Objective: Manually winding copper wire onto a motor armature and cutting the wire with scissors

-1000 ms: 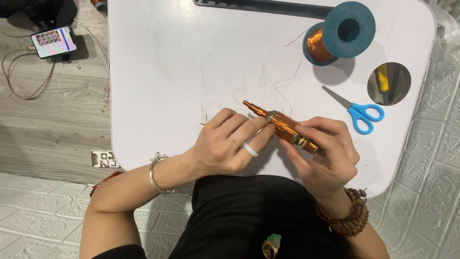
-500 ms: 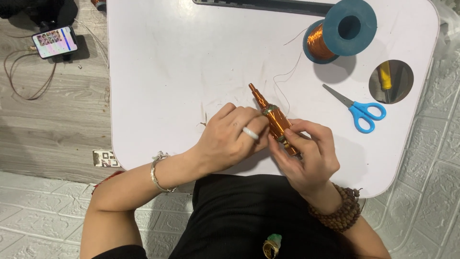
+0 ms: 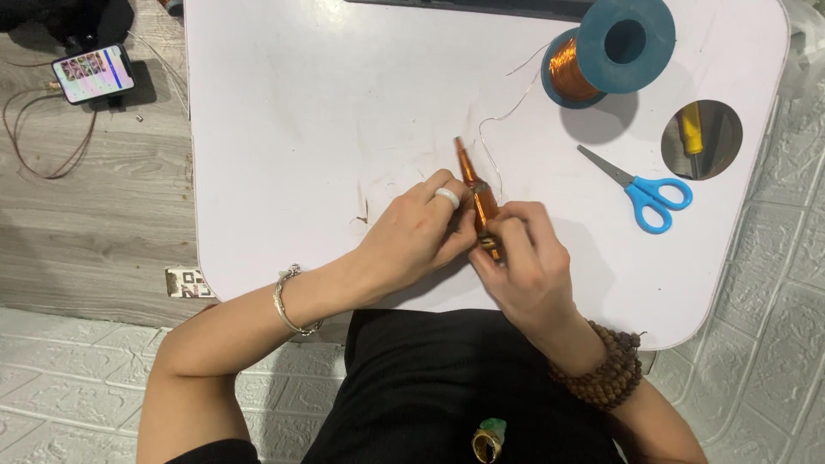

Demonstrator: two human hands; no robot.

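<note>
Your left hand [image 3: 412,236] and right hand [image 3: 526,266] both pinch the copper-wound coil [image 3: 478,199], fingers closed around its lower end while its tip points away from you over the white table [image 3: 301,129]. A thin wire [image 3: 503,120] runs from it up to the blue spool [image 3: 606,51]. Blue scissors [image 3: 644,191] lie well apart to the right.

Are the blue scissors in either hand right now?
No: the blue scissors lie on the white table, apart from both hands, which hold the copper-wound piece.
</note>
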